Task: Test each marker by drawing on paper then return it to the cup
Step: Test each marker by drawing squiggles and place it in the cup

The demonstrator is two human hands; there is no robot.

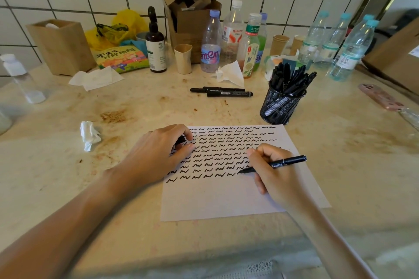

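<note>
The black marker (275, 164) is in the right hand (269, 172), and its tip touches the white sheet of paper (226, 197) at the end of the lowest row of black squiggles. Taking the paper as landmark: it lies flat on the stained beige stone counter (113, 199), and rows of squiggles cover its upper half. The left hand (158, 154) rests palm down on the left edge of the paper, with the forearm coming from the lower left; its curled fingers pinch a small black cap (181, 139). The right hand leans on the right part of the paper, fingers curled round the marker in a writing grip. Just behind the far right corner of the paper stands the black wire-mesh cup (280, 106), full of black markers. Two more black markers (224, 92) lie on the counter behind the paper.
</note>
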